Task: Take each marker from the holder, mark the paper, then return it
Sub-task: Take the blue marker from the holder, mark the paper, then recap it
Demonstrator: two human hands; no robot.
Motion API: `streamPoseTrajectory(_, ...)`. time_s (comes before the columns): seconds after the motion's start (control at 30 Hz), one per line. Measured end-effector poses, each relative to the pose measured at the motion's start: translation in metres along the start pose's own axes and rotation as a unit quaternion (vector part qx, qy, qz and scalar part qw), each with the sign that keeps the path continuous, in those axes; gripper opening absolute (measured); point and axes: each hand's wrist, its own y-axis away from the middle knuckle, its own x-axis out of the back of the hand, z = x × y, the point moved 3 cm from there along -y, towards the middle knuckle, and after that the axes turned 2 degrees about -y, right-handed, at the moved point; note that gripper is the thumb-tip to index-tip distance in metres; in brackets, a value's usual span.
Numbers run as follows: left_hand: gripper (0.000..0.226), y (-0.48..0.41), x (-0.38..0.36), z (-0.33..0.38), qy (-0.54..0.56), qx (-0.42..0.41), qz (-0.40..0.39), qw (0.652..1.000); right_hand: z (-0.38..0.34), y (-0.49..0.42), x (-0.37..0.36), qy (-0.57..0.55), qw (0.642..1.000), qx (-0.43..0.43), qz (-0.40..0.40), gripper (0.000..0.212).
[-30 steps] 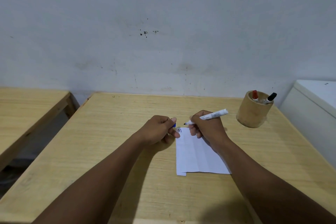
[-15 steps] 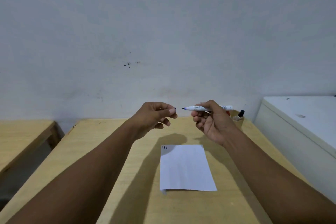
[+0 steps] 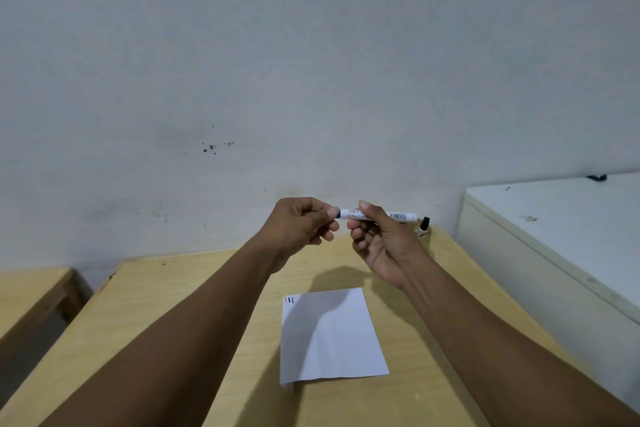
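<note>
Both hands are raised above the wooden table [image 3: 194, 291]. My right hand [image 3: 379, 243] grips a white marker [image 3: 391, 216] held level. My left hand [image 3: 301, 225] pinches the marker's blue cap [image 3: 338, 214], which sits on the marker's left end. A white sheet of paper [image 3: 332, 336] lies on the table below the hands, with short red, black and blue lines [image 3: 289, 300] at its top left corner. The holder is hidden behind my right hand; only a black-capped marker [image 3: 424, 226] shows past it.
A white cabinet [image 3: 561, 236] stands along the table's right side. A second wooden table [image 3: 31, 291] is at the left, across a gap. A grey wall rises behind.
The hands lifted off the paper. Half a second ago cap and bare tip were apart; now the left hand has brought the cap onto the marker's tip. The view tilted upward.
</note>
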Motion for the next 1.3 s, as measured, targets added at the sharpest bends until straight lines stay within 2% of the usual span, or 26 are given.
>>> streamPoseTrajectory(0.13, 0.012, -0.006, -0.006, 0.008, -0.037, -0.027, 0.017, 0.999, -0.006, -0.004, 0.002, -0.001, 1.000, -0.004, 0.021, 0.019)
streamPoseTrajectory(0.3, 0.012, -0.019, -0.013, 0.030, -0.106, -0.102, 0.069, 0.987, -0.042, -0.016, 0.012, 0.019, 0.993, 0.017, 0.116, 0.020)
streamPoseTrajectory(0.37, 0.012, -0.027, -0.019, 0.044, -0.145, -0.136, 0.080, 0.977, -0.058, -0.020, 0.016, 0.065, 0.988, 0.042, 0.135, 0.027)
streamPoseTrajectory(0.43, 0.013, -0.035, -0.025, 0.056, -0.180, -0.160, 0.077, 0.967, -0.074, -0.020, 0.021, 0.170, 0.973, 0.074, 0.139, 0.036)
streamPoseTrajectory(0.53, 0.014, -0.046, -0.037, 0.065, -0.230, -0.182, 0.069, 0.954, -0.092, -0.016, 0.025, 0.377, 0.912, 0.114, 0.119, 0.013)
streamPoseTrajectory(0.63, 0.015, -0.054, -0.052, 0.063, -0.277, -0.194, 0.074, 0.938, -0.101, -0.018, 0.030, 0.546, 0.817, 0.155, 0.102, 0.019)
streamPoseTrajectory(0.7, 0.016, -0.059, -0.061, 0.057, -0.290, -0.193, 0.074, 0.934, -0.102, -0.021, 0.035, 0.618, 0.763, 0.165, 0.089, 0.021)
streamPoseTrajectory(0.8, 0.018, -0.067, -0.072, 0.048, -0.302, -0.180, 0.065, 0.934, -0.098, -0.028, 0.048, 0.656, 0.733, 0.165, 0.074, 0.020)
streamPoseTrajectory(1.0, 0.019, -0.084, -0.090, 0.029, -0.323, -0.131, 0.006, 0.937, -0.080, -0.044, 0.078, 0.653, 0.744, 0.126, 0.067, 0.008)
streamPoseTrajectory(1.17, 0.024, -0.090, -0.101, 0.016, -0.343, -0.096, -0.045, 0.933, -0.072, -0.048, 0.084, 0.662, 0.735, 0.120, 0.079, 0.025)
streamPoseTrajectory(1.3, 0.027, -0.095, -0.105, 0.007, -0.359, -0.073, -0.065, 0.928, -0.071, -0.048, 0.086, 0.668, 0.731, 0.113, 0.086, 0.009)
